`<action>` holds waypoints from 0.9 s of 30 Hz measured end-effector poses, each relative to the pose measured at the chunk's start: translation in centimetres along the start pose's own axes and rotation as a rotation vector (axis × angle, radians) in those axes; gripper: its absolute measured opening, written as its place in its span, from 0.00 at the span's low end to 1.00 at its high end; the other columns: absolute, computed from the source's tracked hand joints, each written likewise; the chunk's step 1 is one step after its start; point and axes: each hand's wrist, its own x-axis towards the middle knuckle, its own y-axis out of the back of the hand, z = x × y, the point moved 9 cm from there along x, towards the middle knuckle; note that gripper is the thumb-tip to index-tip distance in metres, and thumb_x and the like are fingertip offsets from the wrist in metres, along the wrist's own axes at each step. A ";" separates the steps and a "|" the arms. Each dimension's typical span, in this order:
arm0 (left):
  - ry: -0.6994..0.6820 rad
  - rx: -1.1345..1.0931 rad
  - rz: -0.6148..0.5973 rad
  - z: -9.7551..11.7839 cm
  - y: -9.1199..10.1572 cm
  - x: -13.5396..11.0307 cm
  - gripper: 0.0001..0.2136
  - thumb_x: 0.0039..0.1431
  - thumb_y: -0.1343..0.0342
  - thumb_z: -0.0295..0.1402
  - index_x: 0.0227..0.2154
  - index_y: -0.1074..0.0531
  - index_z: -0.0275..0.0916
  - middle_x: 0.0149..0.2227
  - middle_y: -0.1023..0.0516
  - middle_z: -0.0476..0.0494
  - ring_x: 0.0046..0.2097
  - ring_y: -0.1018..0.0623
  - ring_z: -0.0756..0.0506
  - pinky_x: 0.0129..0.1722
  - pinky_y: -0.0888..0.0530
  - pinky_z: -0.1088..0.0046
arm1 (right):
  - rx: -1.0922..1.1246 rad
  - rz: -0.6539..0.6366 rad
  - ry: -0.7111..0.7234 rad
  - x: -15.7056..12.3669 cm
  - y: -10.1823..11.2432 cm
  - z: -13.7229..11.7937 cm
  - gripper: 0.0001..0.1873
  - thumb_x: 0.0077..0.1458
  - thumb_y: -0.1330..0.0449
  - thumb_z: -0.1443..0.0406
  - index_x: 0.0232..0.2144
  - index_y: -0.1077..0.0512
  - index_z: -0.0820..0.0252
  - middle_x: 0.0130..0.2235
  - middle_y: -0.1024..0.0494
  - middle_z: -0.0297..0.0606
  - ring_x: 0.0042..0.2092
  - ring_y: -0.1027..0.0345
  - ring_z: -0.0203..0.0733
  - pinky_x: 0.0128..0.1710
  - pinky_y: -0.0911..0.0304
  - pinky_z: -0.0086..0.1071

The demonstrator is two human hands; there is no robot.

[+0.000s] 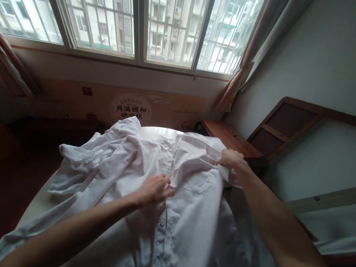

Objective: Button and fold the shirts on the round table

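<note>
A white button-up shirt (194,209) lies spread and wrinkled, its front with the chest pocket facing up. The button strip runs down the middle toward me. On that strip rests my left hand (155,190), its fingers curled and closed on the cloth near the pocket. My right hand (231,159) grips the shirt at the shoulder on the right, and fabric hangs below it. At the left, more white cloth (97,158) is bunched up; whether it belongs to the same shirt I cannot tell. Beneath everything is a pale round table (37,205).
Behind the table, a printed cardboard panel (171,106) stands under the barred window (174,20). A wooden cabinet (229,135) is at the back right, beside a wooden frame (274,130) against the wall. Curtains (236,82) hang at both window sides.
</note>
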 end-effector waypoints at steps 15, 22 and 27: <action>0.353 0.123 0.203 -15.6 12.5 10.2 0.11 0.57 0.50 0.38 0.37 0.26 0.39 0.43 0.23 0.42 0.45 0.25 0.43 0.44 0.32 0.70 | -0.052 -0.073 0.175 3.9 -6.6 -11.9 0.17 0.55 0.43 0.59 0.43 0.27 0.64 0.47 0.24 0.51 0.48 0.31 0.52 0.44 0.39 0.36; 0.353 0.245 0.435 -15.6 19.8 5.7 0.17 0.63 0.58 0.44 0.47 0.35 0.38 0.37 0.24 0.39 0.40 0.25 0.38 0.40 0.33 0.65 | 0.040 0.214 0.207 3.6 -2.6 -10.9 0.16 0.61 0.51 0.59 0.43 0.30 0.63 0.42 0.24 0.49 0.41 0.31 0.46 0.38 0.39 0.33; 0.350 0.529 0.560 -14.6 21.4 5.6 0.20 0.65 0.59 0.41 0.51 0.38 0.31 0.47 0.29 0.30 0.49 0.31 0.34 0.47 0.38 0.59 | 0.087 0.260 0.310 2.4 -1.9 -14.7 0.18 0.62 0.46 0.58 0.49 0.33 0.64 0.49 0.29 0.47 0.47 0.33 0.46 0.44 0.35 0.41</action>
